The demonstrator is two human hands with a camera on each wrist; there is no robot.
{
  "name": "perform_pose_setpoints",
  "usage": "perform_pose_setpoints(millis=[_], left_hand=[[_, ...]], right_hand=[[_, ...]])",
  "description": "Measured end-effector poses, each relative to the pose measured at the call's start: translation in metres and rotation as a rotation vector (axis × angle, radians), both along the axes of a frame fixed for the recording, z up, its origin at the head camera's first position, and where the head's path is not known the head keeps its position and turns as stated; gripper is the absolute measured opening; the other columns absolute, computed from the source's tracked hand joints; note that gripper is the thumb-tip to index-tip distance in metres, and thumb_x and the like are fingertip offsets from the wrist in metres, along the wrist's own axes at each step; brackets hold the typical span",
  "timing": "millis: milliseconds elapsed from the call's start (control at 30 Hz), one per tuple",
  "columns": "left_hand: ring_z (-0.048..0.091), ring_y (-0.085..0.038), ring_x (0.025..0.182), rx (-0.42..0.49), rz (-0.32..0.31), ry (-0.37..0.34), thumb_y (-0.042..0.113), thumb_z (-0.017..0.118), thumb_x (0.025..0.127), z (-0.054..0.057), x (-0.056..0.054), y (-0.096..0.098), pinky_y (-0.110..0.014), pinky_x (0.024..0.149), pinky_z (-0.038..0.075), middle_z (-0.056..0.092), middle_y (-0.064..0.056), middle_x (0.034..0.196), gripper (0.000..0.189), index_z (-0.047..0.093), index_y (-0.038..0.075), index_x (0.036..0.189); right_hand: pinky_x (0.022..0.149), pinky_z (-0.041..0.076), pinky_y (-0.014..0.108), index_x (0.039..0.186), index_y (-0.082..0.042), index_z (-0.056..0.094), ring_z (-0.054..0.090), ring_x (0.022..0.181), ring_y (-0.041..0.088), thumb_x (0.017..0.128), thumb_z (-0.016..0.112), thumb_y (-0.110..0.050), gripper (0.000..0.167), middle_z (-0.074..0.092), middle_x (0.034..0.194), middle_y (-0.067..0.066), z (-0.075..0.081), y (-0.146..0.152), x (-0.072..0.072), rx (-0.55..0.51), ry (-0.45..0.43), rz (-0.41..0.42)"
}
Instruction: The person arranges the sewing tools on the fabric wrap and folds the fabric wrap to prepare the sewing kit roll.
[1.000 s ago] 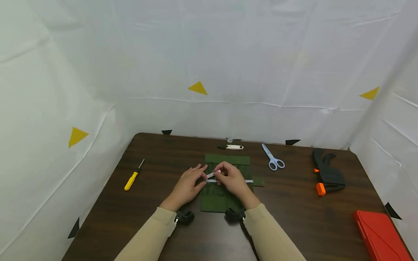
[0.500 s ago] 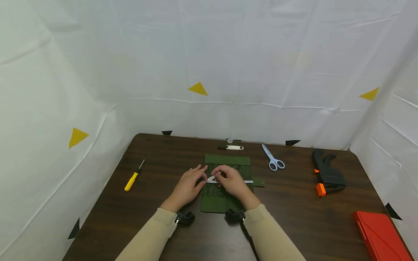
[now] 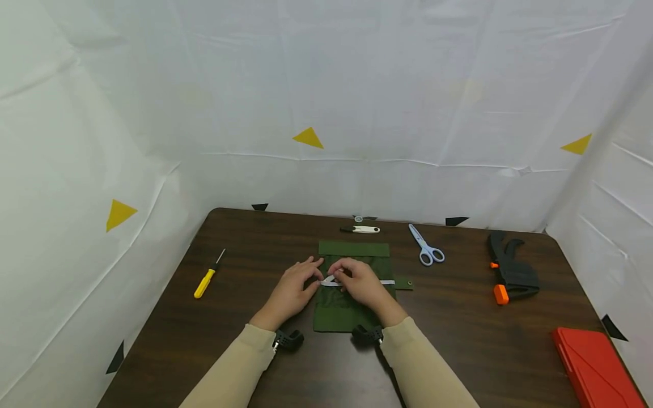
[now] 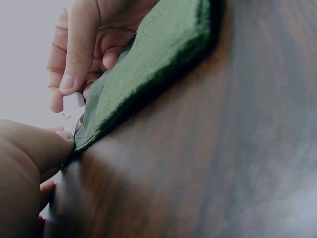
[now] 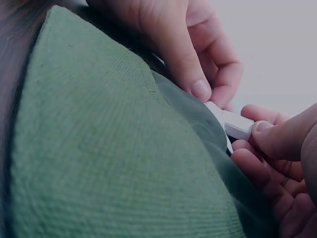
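Observation:
A green fabric tool roll [image 3: 354,250] lies open on the table, with a white elastic band [image 3: 388,282] across its middle. Thumb and finger of my left hand [image 3: 291,288] pinch the roll's left edge at the band; the left wrist view shows the thumb on the cloth edge. Between the thumb and fingers of my right hand [image 3: 364,282] is a small white flat-sided object [image 5: 239,125], its kind unclear. Its far end meets the band close to the left fingertips. In the left wrist view the white object [image 4: 74,105] stands just above the green cloth.
Left of the roll lies a yellow-handled screwdriver [image 3: 205,283]. Behind it are a white-and-black utility tool [image 3: 361,229] and a small clear round piece [image 3: 358,219]. To the right are light-blue scissors [image 3: 426,247], a black-and-orange clamp [image 3: 512,272] and a red case [image 3: 594,362].
The right hand has shifted slightly left, bringing the white object down and left against the band near the left fingertips. The left hand keeps its pinch at the roll's edge.

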State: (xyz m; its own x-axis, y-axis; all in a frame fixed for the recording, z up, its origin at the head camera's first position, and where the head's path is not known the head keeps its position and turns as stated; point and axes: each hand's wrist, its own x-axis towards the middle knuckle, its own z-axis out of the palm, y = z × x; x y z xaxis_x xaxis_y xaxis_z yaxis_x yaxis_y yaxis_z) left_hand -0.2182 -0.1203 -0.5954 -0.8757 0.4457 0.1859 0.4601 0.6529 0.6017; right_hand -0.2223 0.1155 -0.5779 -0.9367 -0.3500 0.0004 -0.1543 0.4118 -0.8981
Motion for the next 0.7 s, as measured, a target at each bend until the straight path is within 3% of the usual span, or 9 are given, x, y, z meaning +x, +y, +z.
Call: perform_pose_setpoints(millis=[233,467,700], left_hand=[[0.046,-0.029,0.160,-0.010,0.010,0.008,0.020,0.070,0.108,0.0021,0.0001,0.0025,-0.061,0.133,0.032,0.058,-0.003,0.164,0.005,0.068,0.024,0.108],[0.044,-0.027,0.161,0.000,0.028,-0.019,0.027,0.068,0.109,0.0010,-0.0002,0.0031,-0.058,0.135,0.029,0.059,0.000,0.163,0.009,0.069,0.018,0.108],[0.044,-0.028,0.161,0.023,0.023,-0.019,0.023,0.068,0.109,0.0008,-0.0007,0.0028,-0.060,0.134,0.029,0.061,0.000,0.161,0.004,0.069,0.021,0.106]], right_hand=[[0.071,0.064,0.034,0.143,-0.012,0.062,0.072,0.087,0.019,0.108,0.071,-0.016,0.037,0.075,0.104,0.008,-0.0005,-0.0012,-0.0008,-0.121,-0.052,-0.060],[0.067,0.063,0.033,0.127,-0.009,0.068,0.072,0.082,0.016,0.107,0.071,-0.013,0.021,0.074,0.097,0.006,0.0005,-0.0073,0.0005,-0.086,-0.044,-0.123],[0.068,0.063,0.034,0.123,-0.011,0.070,0.072,0.081,0.015,0.104,0.076,-0.015,0.020,0.076,0.098,0.003,0.0016,-0.0087,0.0013,-0.045,-0.047,-0.122]])
